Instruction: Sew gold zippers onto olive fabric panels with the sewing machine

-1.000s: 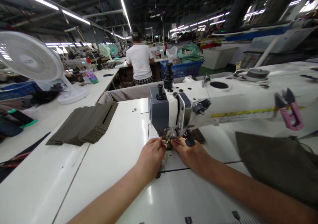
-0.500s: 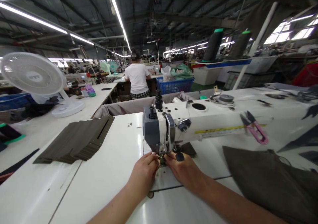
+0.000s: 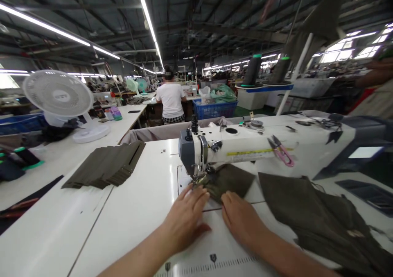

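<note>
A white and grey sewing machine (image 3: 233,148) stands on the white table (image 3: 132,211). A dark olive fabric piece (image 3: 229,180) lies under its needle head. My left hand (image 3: 187,217) lies flat with fingers stretched toward the near left corner of that piece. My right hand (image 3: 242,221) rests flat on the table just below the piece, its fingertips at the fabric's edge. Neither hand holds anything.
A stack of olive cut pieces (image 3: 106,168) lies at the left. More olive fabric (image 3: 319,219) is heaped at the right. Pink thread snips (image 3: 282,152) rest on the machine arm. A white fan (image 3: 59,98) stands far left. A person in a white shirt (image 3: 171,101) works behind.
Both hands have drawn back from the needle and flattened on the table. An olive fabric piece now lies under the machine head. The view has pulled back and tilted up.
</note>
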Demonstrator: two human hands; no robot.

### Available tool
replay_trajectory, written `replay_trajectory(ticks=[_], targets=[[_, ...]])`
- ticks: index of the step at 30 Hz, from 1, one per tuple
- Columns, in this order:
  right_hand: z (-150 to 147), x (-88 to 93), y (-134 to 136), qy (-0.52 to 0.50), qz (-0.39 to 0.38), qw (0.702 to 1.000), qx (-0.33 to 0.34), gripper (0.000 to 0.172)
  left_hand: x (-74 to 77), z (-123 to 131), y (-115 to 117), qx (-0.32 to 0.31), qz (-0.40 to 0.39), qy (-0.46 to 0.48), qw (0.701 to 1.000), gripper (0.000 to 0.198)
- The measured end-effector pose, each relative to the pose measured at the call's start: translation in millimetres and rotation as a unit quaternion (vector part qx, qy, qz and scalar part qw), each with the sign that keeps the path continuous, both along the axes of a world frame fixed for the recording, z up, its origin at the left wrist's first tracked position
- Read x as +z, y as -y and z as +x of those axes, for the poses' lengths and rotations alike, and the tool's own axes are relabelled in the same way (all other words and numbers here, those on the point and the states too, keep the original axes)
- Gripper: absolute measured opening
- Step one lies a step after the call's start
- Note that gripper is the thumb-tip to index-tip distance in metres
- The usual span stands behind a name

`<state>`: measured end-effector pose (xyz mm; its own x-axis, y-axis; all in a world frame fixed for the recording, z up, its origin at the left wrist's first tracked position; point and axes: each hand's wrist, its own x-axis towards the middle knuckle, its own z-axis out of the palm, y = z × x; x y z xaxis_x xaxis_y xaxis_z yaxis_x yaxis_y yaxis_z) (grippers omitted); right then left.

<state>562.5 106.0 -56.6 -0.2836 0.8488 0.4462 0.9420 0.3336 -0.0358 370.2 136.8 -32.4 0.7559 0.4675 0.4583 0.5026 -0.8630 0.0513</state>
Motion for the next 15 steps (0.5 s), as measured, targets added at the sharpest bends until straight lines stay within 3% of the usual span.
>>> replay_trajectory(ticks=[1,3,6,8,10,12,13,14,15], targets=[[-8,-5.0,18,-0.038,-0.001,0.999,0.038,0.016,-2.5,2,7,-0.029,0.001,-0.014,0.999,0.043],[-21,-14.1,51,-0.130,-0.017,0.985,0.108,0.018,-10.1,4,14,-0.072,-0.001,-0.025,0.997,0.029],[-28,-18.5,80,-0.294,-0.139,0.934,0.146,0.019,-18.2,3,13,-0.066,-0.077,0.037,0.994,0.023],[-26,-12.4,81,-0.429,-0.282,0.851,0.108,0.020,-17.3,2,13,-0.023,-0.183,0.125,0.975,0.022],[-27,-0.9,70,-0.565,-0.394,0.721,0.075,0.035,-13.0,4,16,0.024,-0.294,0.216,0.931,0.023],[-34,11.4,53,-0.674,-0.440,0.589,0.076,0.051,-8.6,10,21,0.051,-0.386,0.279,0.878,0.030],[-39,15.9,44,-0.710,-0.442,0.542,0.080,0.054,-7.0,13,24,0.056,-0.421,0.303,0.853,0.033],[-44,18.6,35,-0.733,-0.437,0.516,0.080,0.054,-5.7,16,26,0.058,-0.447,0.323,0.832,0.035],[-48,19.2,29,-0.739,-0.426,0.518,0.072,0.052,-4.6,18,27,0.057,-0.468,0.339,0.814,0.037]])
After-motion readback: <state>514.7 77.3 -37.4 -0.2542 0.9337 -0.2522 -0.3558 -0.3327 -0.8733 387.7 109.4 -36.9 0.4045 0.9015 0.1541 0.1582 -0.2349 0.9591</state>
